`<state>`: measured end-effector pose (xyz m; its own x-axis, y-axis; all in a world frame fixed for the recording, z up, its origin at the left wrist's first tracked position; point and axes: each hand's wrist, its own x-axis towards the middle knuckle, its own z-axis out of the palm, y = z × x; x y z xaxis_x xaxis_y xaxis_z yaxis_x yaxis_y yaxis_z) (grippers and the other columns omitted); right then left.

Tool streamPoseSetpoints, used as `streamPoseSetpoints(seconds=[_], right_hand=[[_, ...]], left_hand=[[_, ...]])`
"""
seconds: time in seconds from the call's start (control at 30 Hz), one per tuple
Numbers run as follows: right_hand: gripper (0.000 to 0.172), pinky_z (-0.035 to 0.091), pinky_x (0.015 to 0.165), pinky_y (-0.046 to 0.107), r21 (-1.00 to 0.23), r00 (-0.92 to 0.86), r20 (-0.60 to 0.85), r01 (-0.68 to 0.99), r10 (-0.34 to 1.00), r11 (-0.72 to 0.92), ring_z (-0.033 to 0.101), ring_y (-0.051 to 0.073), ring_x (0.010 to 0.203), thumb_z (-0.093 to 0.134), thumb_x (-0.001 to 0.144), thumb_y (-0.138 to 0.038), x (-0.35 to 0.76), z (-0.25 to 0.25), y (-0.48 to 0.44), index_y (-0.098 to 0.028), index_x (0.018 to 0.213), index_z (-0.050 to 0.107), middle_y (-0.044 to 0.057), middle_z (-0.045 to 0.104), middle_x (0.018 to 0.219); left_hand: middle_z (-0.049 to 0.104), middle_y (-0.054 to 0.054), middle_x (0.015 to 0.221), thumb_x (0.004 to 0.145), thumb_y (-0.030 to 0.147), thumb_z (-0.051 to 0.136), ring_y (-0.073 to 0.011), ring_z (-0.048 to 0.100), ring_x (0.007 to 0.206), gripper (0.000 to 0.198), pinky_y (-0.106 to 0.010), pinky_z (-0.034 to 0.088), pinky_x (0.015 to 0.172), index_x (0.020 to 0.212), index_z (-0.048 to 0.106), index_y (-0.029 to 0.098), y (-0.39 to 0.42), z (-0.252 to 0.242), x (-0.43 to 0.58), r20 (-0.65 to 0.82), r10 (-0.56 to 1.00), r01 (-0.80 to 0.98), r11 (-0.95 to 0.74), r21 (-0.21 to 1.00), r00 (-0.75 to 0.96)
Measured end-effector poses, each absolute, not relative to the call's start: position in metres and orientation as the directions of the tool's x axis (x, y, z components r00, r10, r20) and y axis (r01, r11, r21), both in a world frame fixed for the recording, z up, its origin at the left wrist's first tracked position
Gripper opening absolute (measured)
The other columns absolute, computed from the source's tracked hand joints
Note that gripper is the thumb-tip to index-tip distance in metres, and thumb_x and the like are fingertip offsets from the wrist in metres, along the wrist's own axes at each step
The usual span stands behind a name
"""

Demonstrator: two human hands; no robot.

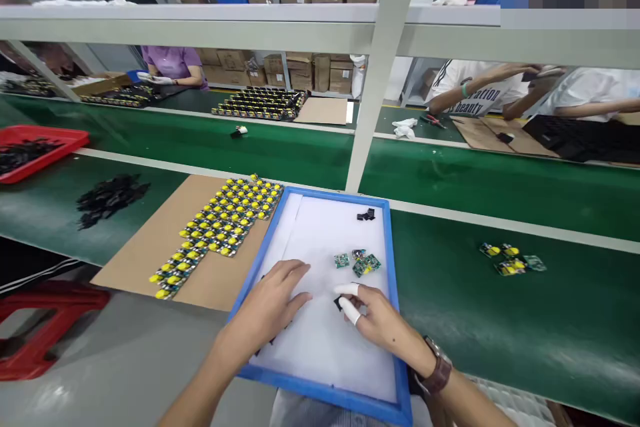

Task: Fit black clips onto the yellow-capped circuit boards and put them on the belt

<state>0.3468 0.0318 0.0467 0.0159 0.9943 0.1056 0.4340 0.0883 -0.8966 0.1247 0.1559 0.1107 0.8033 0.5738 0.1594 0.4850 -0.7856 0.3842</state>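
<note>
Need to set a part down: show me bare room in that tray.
Free: upper left of the tray, between its left rim and black pieces; also between the right hand and near rim. Crowded: around the green boards.

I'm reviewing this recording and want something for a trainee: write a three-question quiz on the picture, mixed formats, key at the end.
1. Multiple choice: where do the rows of yellow-topped boards on the cardboard sheet lie, from the person's viewpoint?
A. left of the tray
B. right of the tray
C. inside the tray

2. True or false: the right hand wears white finger covers, while the visible fingers of the left hand are bare.

3. Short answer: what is pinched in the right hand?

Key: 1. A; 2. True; 3. A small black piece.
</note>
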Motion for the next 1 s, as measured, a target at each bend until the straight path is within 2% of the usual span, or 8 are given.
streamPoseSetpoints(seconds=[0.2,0.4,0.47,0.53,0.6,0.67,0.83,1.0], right_hand=[[0.02,0.054,0.067,0.03,-0.997,0.18,-0.027,0.061,0.983,-0.038,0.066,0.016,0.065,0.059,0.094,-0.03,0.366,0.042,0.01,-0.019,0.102,0.074,0.001,0.067,0.067],[0.025,0.057,0.089,0.037,-0.982,0.161,0.056,-0.167,0.985,0.084,0.072,0.018,0.088,0.063,0.096,-0.03,0.376,0.052,-0.007,-0.023,0.119,0.069,0.005,0.072,0.096],[0.026,0.057,0.09,0.037,-0.968,0.17,0.099,-0.213,0.98,0.135,0.073,0.018,0.091,0.065,0.095,-0.028,0.377,0.054,-0.011,-0.026,0.121,0.068,0.005,0.069,0.105],[0.026,0.058,0.087,0.036,-0.969,0.182,0.107,-0.202,0.977,0.144,0.073,0.018,0.09,0.067,0.094,-0.026,0.376,0.056,-0.014,-0.027,0.12,0.07,0.005,0.068,0.107],[0.027,0.059,0.086,0.035,-0.979,0.181,0.125,-0.137,0.976,0.15,0.072,0.018,0.091,0.07,0.092,-0.024,0.374,0.059,-0.016,-0.027,0.12,0.07,0.005,0.068,0.107],[0.03,0.058,0.084,0.033,-0.982,0.178,0.176,-0.031,0.968,0.184,0.07,0.019,0.093,0.069,0.093,-0.021,0.372,0.064,-0.016,-0.028,0.122,0.069,0.005,0.068,0.106],[0.033,0.054,0.079,0.029,-0.959,0.226,0.267,0.155,0.937,0.236,0.065,0.016,0.089,0.059,0.094,-0.011,0.367,0.071,-0.016,-0.029,0.121,0.069,0.003,0.069,0.101],[0.032,0.056,0.083,0.03,-0.974,0.27,0.224,0.098,0.936,0.205,0.067,0.017,0.092,0.064,0.092,-0.011,0.362,0.071,-0.016,-0.028,0.119,0.068,0.004,0.069,0.104]], left_hand=[[0.062,-0.011,0.136,0.089,0.006,0.057,-0.0296,0.056,0.125,0.049,-0.049,0.049,0.106,0.135,0.057,0.024,0.175,0.09,0.213,0.112,0.341,0.257,-0.853,0.453,0.933],[0.063,-0.015,0.129,0.096,0.012,0.046,-0.0287,0.061,0.115,0.043,-0.048,0.052,0.099,0.137,0.054,0.02,0.169,0.09,0.213,0.113,0.456,0.331,-0.775,0.538,0.883],[0.065,-0.013,0.123,0.1,0.022,0.046,-0.0242,0.066,0.102,0.038,-0.044,0.054,0.094,0.138,0.054,0.02,0.154,0.094,0.2,0.065,0.563,0.363,-0.614,0.701,0.824],[0.069,-0.012,0.114,0.102,0.032,0.047,-0.0193,0.068,0.084,0.036,-0.039,0.057,0.083,0.134,0.058,0.02,0.132,0.098,0.189,-0.094,0.68,0.298,-0.188,0.936,0.727],[0.07,-0.013,0.112,0.1,0.038,0.053,-0.0178,0.067,0.078,0.036,-0.035,0.057,0.075,0.128,0.063,0.018,0.109,0.098,0.184,-0.257,0.717,0.107,0.249,0.963,0.648],[0.071,-0.014,0.108,0.095,0.038,0.064,-0.017,0.066,0.079,0.037,-0.03,0.055,0.073,0.123,0.068,0.015,0.09,0.098,0.182,-0.329,0.716,-0.047,0.45,0.892,0.615],[0.073,-0.009,0.095,0.085,0.03,0.078,-0.0134,0.065,0.075,0.038,-0.024,0.052,0.069,0.121,0.071,0.018,0.068,0.095,0.183,-0.369,0.732,-0.182,0.552,0.813,0.573],[0.069,-0.007,0.09,0.087,0.04,0.075,-0.0142,0.065,0.072,0.03,-0.025,0.053,0.066,0.102,0.074,0.014,0.068,0.089,0.186,-0.372,0.803,-0.252,0.523,0.814,0.466]])
